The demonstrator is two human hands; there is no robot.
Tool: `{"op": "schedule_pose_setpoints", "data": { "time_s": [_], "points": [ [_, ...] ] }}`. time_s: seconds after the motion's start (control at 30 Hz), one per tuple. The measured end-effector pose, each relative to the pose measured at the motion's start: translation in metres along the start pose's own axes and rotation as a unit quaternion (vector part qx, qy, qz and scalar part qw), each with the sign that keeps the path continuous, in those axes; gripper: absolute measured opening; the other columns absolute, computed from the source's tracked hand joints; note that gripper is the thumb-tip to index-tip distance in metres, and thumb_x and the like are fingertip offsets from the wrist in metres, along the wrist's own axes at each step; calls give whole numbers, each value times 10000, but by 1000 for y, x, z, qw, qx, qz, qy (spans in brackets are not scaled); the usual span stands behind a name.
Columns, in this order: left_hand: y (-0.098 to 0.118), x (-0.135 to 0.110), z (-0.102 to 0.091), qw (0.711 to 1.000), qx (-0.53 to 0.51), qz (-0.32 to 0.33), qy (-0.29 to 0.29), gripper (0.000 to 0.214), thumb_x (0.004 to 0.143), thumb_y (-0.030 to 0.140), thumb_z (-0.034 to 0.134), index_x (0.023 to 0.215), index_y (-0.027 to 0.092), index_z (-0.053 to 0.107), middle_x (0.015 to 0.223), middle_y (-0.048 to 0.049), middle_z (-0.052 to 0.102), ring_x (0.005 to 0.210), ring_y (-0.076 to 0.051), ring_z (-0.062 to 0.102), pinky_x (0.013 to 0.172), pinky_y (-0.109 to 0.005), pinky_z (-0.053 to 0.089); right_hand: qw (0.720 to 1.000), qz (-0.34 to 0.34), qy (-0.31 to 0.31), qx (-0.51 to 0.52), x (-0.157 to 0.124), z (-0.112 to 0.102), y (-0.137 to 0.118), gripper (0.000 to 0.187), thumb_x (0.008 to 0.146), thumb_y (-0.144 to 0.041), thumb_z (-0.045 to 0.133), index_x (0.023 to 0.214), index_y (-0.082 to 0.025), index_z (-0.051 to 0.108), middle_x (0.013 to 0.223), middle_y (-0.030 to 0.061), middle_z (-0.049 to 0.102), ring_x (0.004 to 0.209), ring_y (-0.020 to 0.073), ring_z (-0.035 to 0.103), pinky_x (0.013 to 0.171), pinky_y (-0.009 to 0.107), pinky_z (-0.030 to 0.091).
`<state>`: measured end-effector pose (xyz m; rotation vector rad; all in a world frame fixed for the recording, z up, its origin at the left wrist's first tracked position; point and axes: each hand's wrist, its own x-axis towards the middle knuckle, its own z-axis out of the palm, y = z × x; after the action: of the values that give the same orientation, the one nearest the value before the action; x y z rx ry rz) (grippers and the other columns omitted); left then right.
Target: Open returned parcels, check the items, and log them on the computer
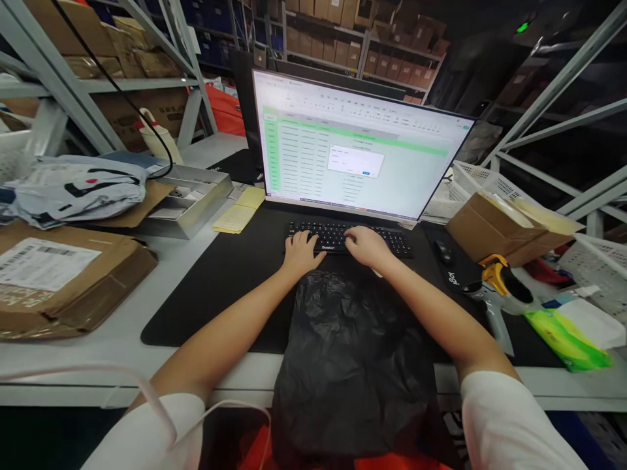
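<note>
While the fingers [298, 239] of the left hand [300, 251] are lying loosely curved and a little apart on the keys, pinching nothing, the right hand [366, 247] is resting at its 3 o'clock, with fingers bent down onto the keys and sitting close together. It too is gripping nothing, and it is too small to tell which keys are being pressed.

Both hands are lying on the black keyboard [394, 243], which is sitting at the far edge of a black desk mat [220, 281], near the centre of the view. At the keyboard's 12 o'clock, just behind it, a monitor [357, 147] is showing a green-banded spreadsheet with a small white dialog box. At 6 o'clock, between the two forearms, a crumpled black plastic bag [350, 352] is lying on the mat and hanging over the near table edge.

At 3 o'clock a black mouse [442, 251] is sitting near the keyboard, and a cardboard box [490, 225] is standing beyond it. At 4 o'clock a yellow and grey barcode scanner [497, 281] is lying near a green packet [568, 339].

At 10 o'clock yellow notepads [240, 212] are lying beside a metal tray [193, 202]. At 9 o'clock, well apart, a brown labelled parcel [63, 274] is lying on the white table [147, 326], with a grey mailer bag [78, 186] behind it.
</note>
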<state>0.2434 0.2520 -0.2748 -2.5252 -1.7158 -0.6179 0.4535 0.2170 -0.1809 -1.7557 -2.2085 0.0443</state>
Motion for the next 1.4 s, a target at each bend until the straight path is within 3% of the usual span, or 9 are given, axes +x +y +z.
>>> {"op": "schedule_pose_setpoints", "data": {
  "time_s": [0.17,0.33,0.47,0.83,0.93,1.03,1.17,1.27,1.4],
  "points": [
    [2,-3,-5,1000,5,-16,-7,650,958,542,539,1491,171,561,1552,-205,473,1413,-384,406,1115,-535,354,998,55,-7,-30,11,39,-5,410,934,-174,485,1272,-130,713,1318,153,667,1196,290,620,1042,394,473],
    [0,-1,-2,1000,-8,-16,-11,660,946,539,553,1487,161,565,1553,-199,468,1411,-399,398,1134,-538,336,999,35,37,-16,-4,74,3,407,975,-209,453,1288,-151,707,1397,150,623,1304,279,545,1101,412,428],
    [-1,0,0,1000,-13,-16,-7,658,942,530,559,1489,165,559,1561,-194,456,1398,-407,402,1130,-536,342,996,19,84,-9,-9,89,3,360,977,-271,503,1222,-156,741,1433,172,595,1358,304,492,1127,473,376],
    [1,0,2,1000,6,-6,6,615,948,513,550,1460,174,584,1547,-199,476,1406,-385,413,1115,-533,349,996,-8,89,-31,6,96,-2,443,1006,-392,514,1360,-177,673,1604,164,442,1493,353,323,1122,527,328],
    [1,0,3,1000,12,-13,7,614,941,512,560,1462,188,586,1549,-191,481,1381,-385,439,1095,-525,369,996,-31,75,-28,14,98,-4,415,1017,-377,474,1292,-152,689,1567,165,498,1490,334,336,1123,517,315],
    [0,0,2,1000,8,-19,0,631,933,518,574,1474,195,574,1542,-184,490,1344,-384,472,1074,-515,394,997,-30,73,-2,16,100,-6,481,1027,-339,422,1424,-124,586,1480,179,587,1456,312,396,1105,499,319],
    [-1,0,2,1000,1,-16,3,632,935,525,582,1474,196,574,1553,-186,478,1395,-384,437,1097,-515,390,993,5,116,7,14,98,-1,499,1017,-286,375,1450,-127,564,1481,186,581,1445,314,405,1080,479,327],
    [-2,0,2,1000,2,-17,-2,631,942,534,572,1475,197,573,1571,-188,462,1429,-383,412,1121,-523,377,982,77,169,-27,13,94,9,502,1017,-342,405,1420,-115,598,1522,212,529,1476,368,331,1097,529,294],
    [-4,0,3,1000,4,-14,-2,630,945,533,570,1471,187,580,1578,-195,454,1444,-384,405,1138,-523,372,974,168,147,-45,16,90,24,582,1038,-452,409,1455,-77,566,1462,236,576,1442,421,351,1107,596,261]
  ]
}}
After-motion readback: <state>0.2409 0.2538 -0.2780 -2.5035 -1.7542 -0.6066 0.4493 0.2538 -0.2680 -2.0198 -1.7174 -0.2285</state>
